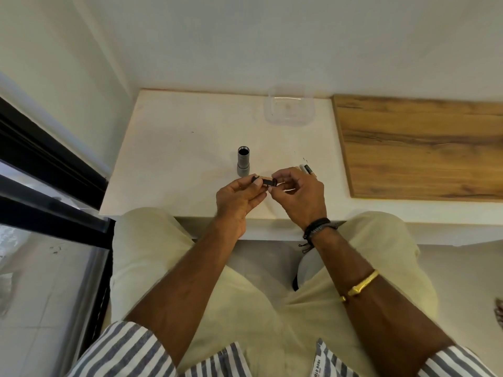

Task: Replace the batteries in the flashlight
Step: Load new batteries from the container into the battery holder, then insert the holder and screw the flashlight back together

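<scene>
Black battery carrier [268,182] was held pinched at both ends, long axis left-right, in the grips of left hand [236,197] and right hand [299,194]; flashlight body [243,161] was stood open-end-up on desk [177,159] just beyond, nearer the left hand.

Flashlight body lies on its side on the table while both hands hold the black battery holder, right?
No: head view shows the flashlight body standing upright on the table, open end up. Left hand and right hand do hold the black battery holder.
</scene>
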{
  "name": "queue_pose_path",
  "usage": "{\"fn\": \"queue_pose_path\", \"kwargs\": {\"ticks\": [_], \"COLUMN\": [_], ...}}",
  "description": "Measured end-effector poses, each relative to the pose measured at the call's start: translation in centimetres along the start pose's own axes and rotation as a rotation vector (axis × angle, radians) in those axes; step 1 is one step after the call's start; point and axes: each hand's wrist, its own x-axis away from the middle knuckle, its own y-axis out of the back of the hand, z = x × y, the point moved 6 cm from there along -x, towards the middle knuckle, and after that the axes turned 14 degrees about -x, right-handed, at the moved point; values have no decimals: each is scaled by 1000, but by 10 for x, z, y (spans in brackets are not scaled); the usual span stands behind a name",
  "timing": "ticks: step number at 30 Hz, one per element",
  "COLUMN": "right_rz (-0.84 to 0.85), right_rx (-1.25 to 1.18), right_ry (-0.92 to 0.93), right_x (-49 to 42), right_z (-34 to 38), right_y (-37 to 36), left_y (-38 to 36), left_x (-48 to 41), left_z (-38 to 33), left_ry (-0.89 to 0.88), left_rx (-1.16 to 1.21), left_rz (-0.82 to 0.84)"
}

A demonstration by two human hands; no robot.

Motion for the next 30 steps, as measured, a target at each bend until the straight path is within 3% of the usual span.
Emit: {"fn": "queue_pose_path", "kwargs": {"ticks": [7,12,15,17,19,26,30], "right_rz": [-175,-265,-297,-295,-292,-242,-225], "right_rx": [-170,-359,-584,-730,-838,-1127,-1135], "right_ry": [44,-22,-119,-185,-245,-431,-449], "right_x": [4,-2,-4,-4,-4,-1,0], "right_z": [1,-8,-16,-19,-22,-28,-28], "right_y": [1,11,14,15,14,7,5], "left_y": [1,1,12,22,24,12,5], "left_x": [3,4,1,1,-1,-35,-33], "left_z": [-9,-23,-37,-48,-57,-47,-50], "left_ry": [-58,-201,-329,-450,-548,-537,-603], "left_rx": [-49,-171,-273,-426,-583,-881,-973], "left_rz": [-19,-35,-234,-425,-516,-258,-247]}}
